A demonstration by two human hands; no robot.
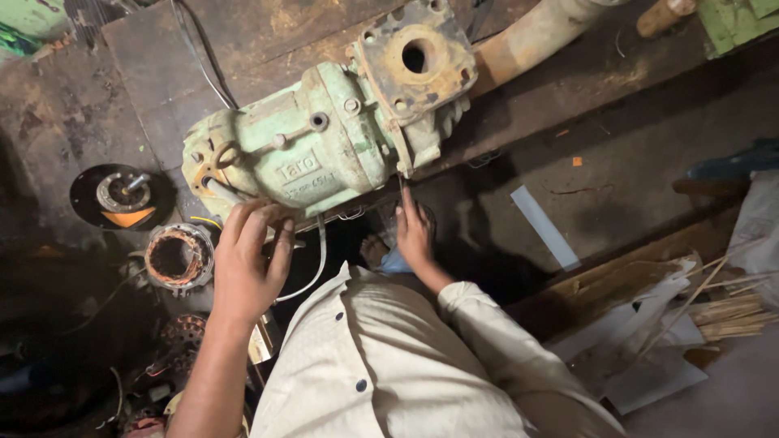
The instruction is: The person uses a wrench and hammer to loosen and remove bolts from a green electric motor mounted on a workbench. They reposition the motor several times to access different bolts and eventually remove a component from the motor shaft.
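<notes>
A large pale green pump motor (324, 146) with a rusty square flange (415, 58) lies on a dark wooden bench (568, 154). My left hand (250, 264) rests against its near left end, fingers spread, close to a metal shaft (224, 191) that sticks out there. My right hand (415, 233) reaches under the motor's near side below the flange, fingers extended and touching the casing. Neither hand visibly holds a tool. A white wire (316, 259) hangs down between the hands.
A copper-wound stator ring (179, 258) and a black round part with a metal hub (122, 195) sit at left. A rusty pipe (535, 36) runs from the flange to the upper right. A white strip (544, 225), paper scraps and sticks (722, 312) lie at right.
</notes>
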